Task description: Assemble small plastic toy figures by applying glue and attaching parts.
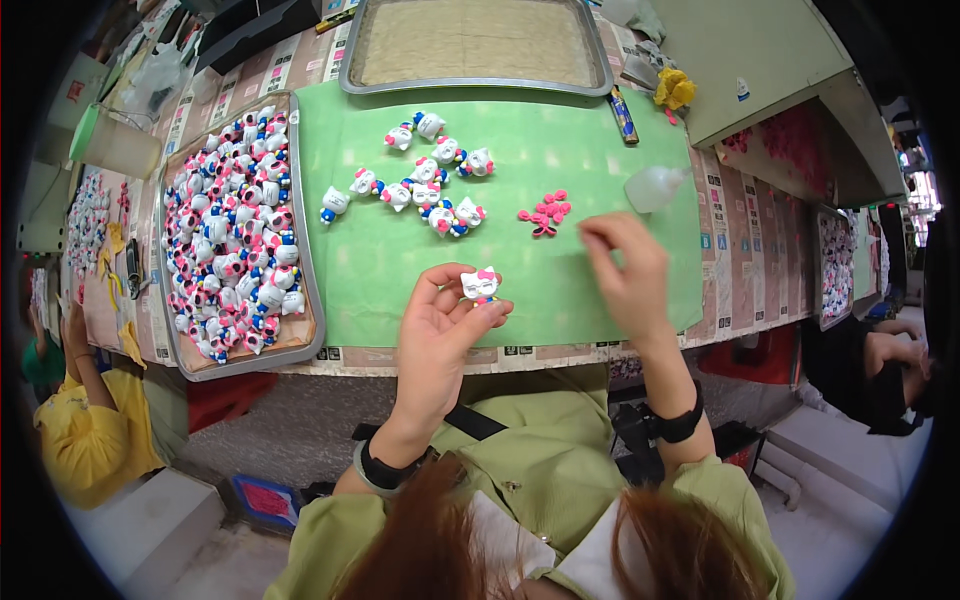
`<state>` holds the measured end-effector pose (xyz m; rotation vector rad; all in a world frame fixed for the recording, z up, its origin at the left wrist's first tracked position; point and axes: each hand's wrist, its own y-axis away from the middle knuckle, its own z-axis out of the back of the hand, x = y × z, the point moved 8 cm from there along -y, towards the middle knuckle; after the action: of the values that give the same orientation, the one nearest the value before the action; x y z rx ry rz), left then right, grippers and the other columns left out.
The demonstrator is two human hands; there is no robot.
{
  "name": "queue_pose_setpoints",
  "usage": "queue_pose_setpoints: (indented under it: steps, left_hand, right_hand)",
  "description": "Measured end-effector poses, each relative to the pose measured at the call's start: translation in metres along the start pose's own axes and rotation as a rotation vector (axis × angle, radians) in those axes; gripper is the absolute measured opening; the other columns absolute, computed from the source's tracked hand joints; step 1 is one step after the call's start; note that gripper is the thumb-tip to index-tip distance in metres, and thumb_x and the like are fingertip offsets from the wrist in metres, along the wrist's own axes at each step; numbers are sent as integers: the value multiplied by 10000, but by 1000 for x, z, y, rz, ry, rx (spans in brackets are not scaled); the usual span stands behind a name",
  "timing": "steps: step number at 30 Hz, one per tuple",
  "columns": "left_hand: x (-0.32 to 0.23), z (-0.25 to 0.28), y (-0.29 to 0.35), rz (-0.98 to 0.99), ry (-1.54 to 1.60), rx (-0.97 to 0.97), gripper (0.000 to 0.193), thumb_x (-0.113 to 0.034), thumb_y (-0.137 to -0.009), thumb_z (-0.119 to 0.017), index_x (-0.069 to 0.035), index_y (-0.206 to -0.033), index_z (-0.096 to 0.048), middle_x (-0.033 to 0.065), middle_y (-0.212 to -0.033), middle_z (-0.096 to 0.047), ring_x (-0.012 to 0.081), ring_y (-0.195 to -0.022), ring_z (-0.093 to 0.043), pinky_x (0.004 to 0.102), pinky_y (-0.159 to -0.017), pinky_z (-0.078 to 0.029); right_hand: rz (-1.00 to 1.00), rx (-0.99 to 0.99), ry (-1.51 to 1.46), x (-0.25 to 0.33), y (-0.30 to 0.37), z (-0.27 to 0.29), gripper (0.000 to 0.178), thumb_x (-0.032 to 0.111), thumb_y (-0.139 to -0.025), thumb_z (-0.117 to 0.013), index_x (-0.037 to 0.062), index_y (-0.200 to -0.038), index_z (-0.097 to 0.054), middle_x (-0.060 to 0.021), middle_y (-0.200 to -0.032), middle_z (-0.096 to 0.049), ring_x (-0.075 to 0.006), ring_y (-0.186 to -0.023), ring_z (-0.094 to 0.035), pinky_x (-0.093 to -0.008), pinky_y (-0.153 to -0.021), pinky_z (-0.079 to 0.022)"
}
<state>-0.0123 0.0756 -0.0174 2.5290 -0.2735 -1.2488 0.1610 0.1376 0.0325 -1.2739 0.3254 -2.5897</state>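
My left hand (440,315) holds a small white cat figurine (481,284) upright between thumb and fingers, its pink bow and blue body showing. To the right, my right hand (632,270) is raised over the green mat (560,300). Its fingers are drawn together in a pinch, and whatever they hold is too small or hidden to make out. Just left of those fingertips lies a little pile of pink pieces (550,209). Several more cat figurines (425,170) lie scattered on the mat beyond my left hand. A translucent squeeze bottle (654,189) stands beyond my right hand.
A metal tray (312,300) heaped with cat figurines sits at the left. Another metal tray (475,88) with a tan lining lies at the back. A dark tube (622,115), a yellow crumpled thing (675,88) and a cabinet (750,60) are at the right. Other people sit at both sides.
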Motion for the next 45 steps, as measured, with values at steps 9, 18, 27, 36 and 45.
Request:
queue_pose_setpoints:
  steps: [9, 18, 27, 36, 45]
  left_hand:
    - [3, 7, 3, 14, -15, 14, 350, 30, -764, -543, -16, -1073, -382, 132, -1016, -514, 173, -858, -557, 260, -735, -459]
    - [6, -2, 2, 3, -20, 54, 350, 52, -758, -559, 9, -1065, -396, 83, -984, -500, 112, -851, -535, 228, -749, -456]
    - [2, -11, 8, -24, -182, 70, 342, 48, -771, -543, 26, -1083, -404, 83, -986, -517, 100, -850, -536, 213, -732, -451]
    - [-7, -16, 11, -68, -78, 158, 287, 16, -798, -528, 32, -1070, -440, 106, -1032, -535, 133, -923, -530, 247, -801, -436]
    - [-12, -25, 25, -246, -86, 229, 232, 50, -785, -532, 25, -1014, -499, 124, -1037, -535, 170, -966, -511, 287, -849, -409]
  right_hand:
    - [305, 77, 237, 17, 2, -33, 114, -12, -678, -595, 14, -787, -574, -84, -759, -557, -235, -735, -531, -316, -632, -439]
    - [177, 90, -66, 37, 7, -24, 136, -61, -655, -593, 3, -773, -571, -94, -775, -580, -244, -706, -545, -320, -617, -439]
    - [503, 121, 13, 81, 32, -26, 292, -58, -551, -603, -2, -837, -597, -96, -802, -564, -239, -681, -530, -308, -565, -442]
    - [181, 228, -330, 66, 33, -21, 264, -56, -651, -595, 2, -908, -606, -98, -886, -534, -198, -754, -519, -297, -646, -440]
    - [31, 177, -526, 53, 39, -19, 213, -10, -677, -646, 5, -886, -609, -87, -843, -523, -163, -743, -528, -235, -626, -423]
